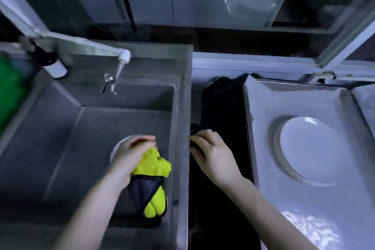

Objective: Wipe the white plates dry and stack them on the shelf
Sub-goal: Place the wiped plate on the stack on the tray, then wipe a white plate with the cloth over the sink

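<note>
Two hands, one cloth, one sink. At 7 o'clock, the left hand (129, 155) grips a yellow-green cloth (156, 166), fingers curled round it, over one white plate (119, 146) in the sink (67, 148); only the plate's rim shows. At 5 o'clock, the right hand (213, 152) lies at the sink's right wall, fingers bent over a dark gap; whether they grasp anything cannot be told. At 4 o'clock, one stack of white plates (308, 148) rests on a lined counter (300, 205); their number is unclear. One tap (122, 61) stands at 11 o'clock.
</note>
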